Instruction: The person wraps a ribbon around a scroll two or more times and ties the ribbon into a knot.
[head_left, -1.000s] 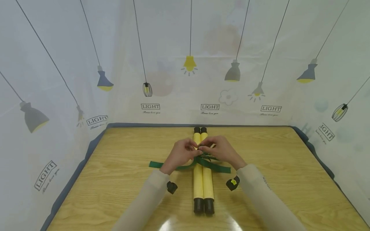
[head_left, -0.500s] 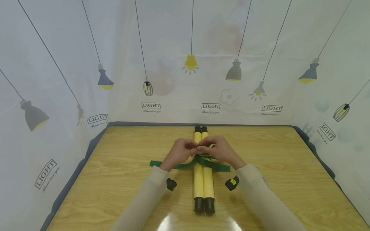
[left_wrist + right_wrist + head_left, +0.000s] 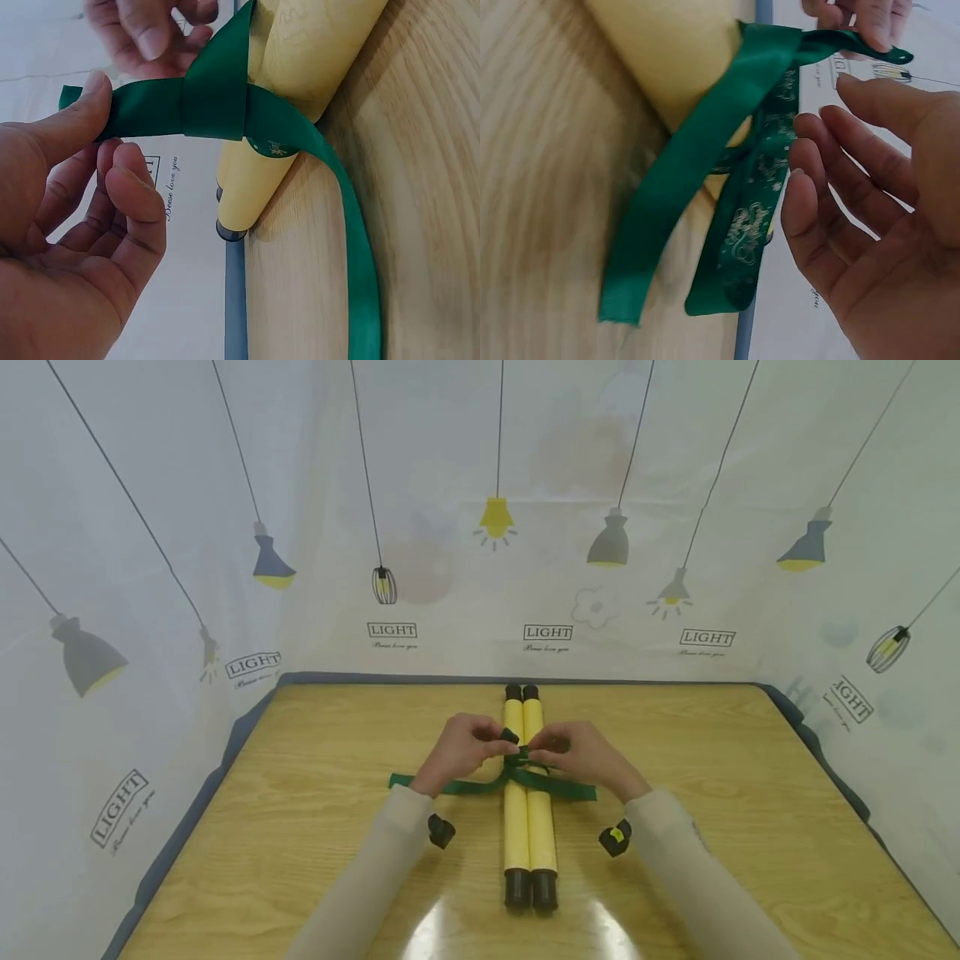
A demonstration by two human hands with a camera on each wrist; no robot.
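Note:
Two yellow rolls with dark end caps, the right one (image 3: 542, 835) beside the left one (image 3: 516, 835), lie side by side on the wooden table. A green satin ribbon (image 3: 558, 787) is knotted around their middle, its two tails spread to either side. My left hand (image 3: 457, 753) pinches a folded end of the ribbon (image 3: 146, 109) between thumb and fingers, above the knot. On the other side, my right hand (image 3: 585, 756) hovers close to a hanging ribbon loop with a printed inner face (image 3: 750, 225). In the right wrist view its fingers (image 3: 866, 176) are loosely bent and hold nothing.
The wooden table (image 3: 300, 827) extends around the rolls, with a blue-grey edge strip (image 3: 390, 678). Behind it hangs a white sheet (image 3: 450, 443) printed with lamps. A black wrist camera sits below the left wrist (image 3: 441, 832) and another below the right wrist (image 3: 615, 838).
Both hands were close together over the knot. My right hand has since drawn back to the right and released its pinch, while the left holds a ribbon end that now shows.

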